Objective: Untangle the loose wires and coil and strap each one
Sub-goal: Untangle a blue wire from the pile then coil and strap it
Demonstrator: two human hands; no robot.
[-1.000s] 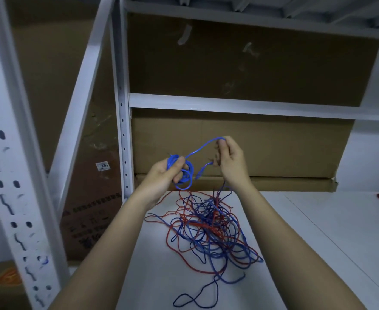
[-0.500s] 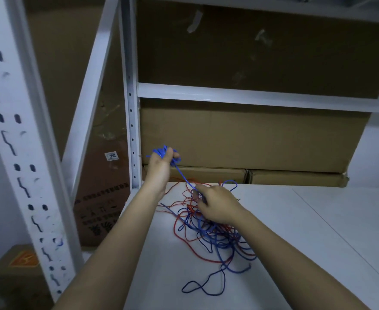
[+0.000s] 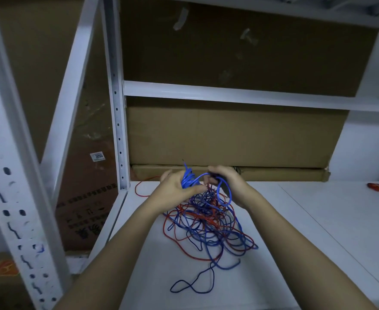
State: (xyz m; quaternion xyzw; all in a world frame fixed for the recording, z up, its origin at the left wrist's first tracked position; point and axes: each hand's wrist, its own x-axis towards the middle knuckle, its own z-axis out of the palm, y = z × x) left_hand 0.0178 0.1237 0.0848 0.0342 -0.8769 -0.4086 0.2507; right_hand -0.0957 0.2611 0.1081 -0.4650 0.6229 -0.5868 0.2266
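A tangle of blue and red wires (image 3: 208, 227) lies on the white shelf board (image 3: 307, 231). My left hand (image 3: 175, 191) grips a small blue wire coil (image 3: 187, 179) just above the pile's far edge. My right hand (image 3: 228, 186) is beside it and holds a loop of the same blue wire (image 3: 225, 193), which runs down into the tangle. One dark blue end (image 3: 190, 285) trails toward the front of the board. A red strand (image 3: 139, 189) loops out at the far left.
White metal rack uprights (image 3: 117, 97) stand at the left. Cardboard boxes (image 3: 228, 139) fill the back of the shelf. A small red object (image 3: 374, 187) lies at the far right of the board. More cartons (image 3: 87, 198) sit beyond the rack at the left.
My right hand has risen from the pile with a blue loop and come next to my left hand. My left hand has moved right and lower with the coil.
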